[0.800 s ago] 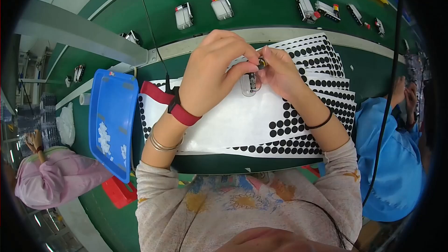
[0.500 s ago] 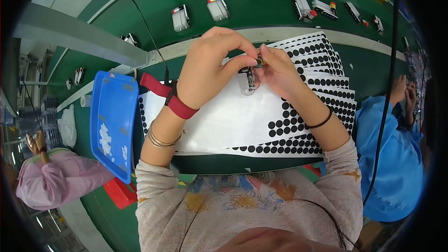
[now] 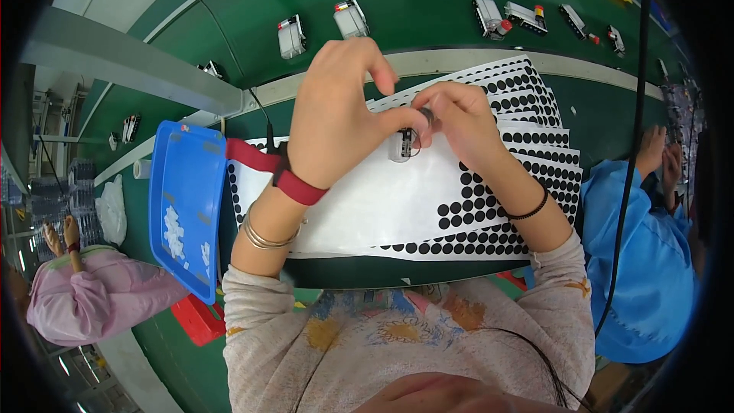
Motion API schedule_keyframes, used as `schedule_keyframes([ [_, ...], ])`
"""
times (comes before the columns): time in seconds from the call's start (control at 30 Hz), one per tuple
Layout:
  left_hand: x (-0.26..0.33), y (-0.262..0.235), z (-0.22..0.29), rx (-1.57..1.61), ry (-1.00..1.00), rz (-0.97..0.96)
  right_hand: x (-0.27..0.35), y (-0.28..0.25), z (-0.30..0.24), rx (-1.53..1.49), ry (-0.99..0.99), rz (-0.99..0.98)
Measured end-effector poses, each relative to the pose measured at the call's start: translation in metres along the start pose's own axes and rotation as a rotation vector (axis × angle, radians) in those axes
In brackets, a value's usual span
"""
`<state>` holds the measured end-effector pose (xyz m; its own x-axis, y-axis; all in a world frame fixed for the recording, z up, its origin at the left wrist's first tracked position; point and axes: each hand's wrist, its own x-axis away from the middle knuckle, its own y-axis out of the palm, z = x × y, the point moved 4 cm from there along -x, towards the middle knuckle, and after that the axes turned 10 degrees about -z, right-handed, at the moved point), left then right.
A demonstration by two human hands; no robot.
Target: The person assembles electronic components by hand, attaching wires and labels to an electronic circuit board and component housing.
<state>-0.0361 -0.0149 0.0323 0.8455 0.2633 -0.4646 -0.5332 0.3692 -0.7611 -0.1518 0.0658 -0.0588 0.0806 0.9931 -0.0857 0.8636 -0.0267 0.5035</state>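
Over the sheets in the middle, my right hand (image 3: 464, 122) is closed on a small clear plastic device (image 3: 402, 147) with a dark inner part and a thin wire loop. A small dark round piece (image 3: 428, 115) sits at the right fingertips. My left hand (image 3: 342, 103) reaches across from the left with its thumb touching the device's upper end. The left index finger is lifted away from the thumb, leaving a gap. Its other fingers are partly hidden. Below both hands lie white sticker sheets (image 3: 344, 214) with rows of black dots, stacked and fanned out.
A blue tray (image 3: 159, 206) with small white pieces stands left. Beyond the pale rail, several small devices (image 3: 352, 19) rest on the green surface. A red wrist strap (image 3: 302, 188) with a cord circles my left wrist. Co-workers in pink (image 3: 107, 291) and blue (image 3: 642, 260) sit either side.
My left index finger has lifted off the small round piece, opening a gap from the thumb. The right fingers have curled over the piece, and the device has shifted slightly down.
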Motion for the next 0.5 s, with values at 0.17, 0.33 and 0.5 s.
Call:
schedule_keyframes([
  [0.17, 0.001, 0.01, -0.026, 0.44, -0.347, -0.349, 0.005, 0.01, -0.014, 0.337, -0.194, -0.146],
  [0.33, 0.022, 0.023, -0.029, 0.65, -0.296, -0.221, -0.004, -0.011, 0.015, -0.162, -0.098, 0.089],
  [0.5, 0.031, 0.035, -0.035, 0.703, -0.354, -0.138, 0.001, -0.007, 0.018, -0.317, -0.019, 0.08],
])
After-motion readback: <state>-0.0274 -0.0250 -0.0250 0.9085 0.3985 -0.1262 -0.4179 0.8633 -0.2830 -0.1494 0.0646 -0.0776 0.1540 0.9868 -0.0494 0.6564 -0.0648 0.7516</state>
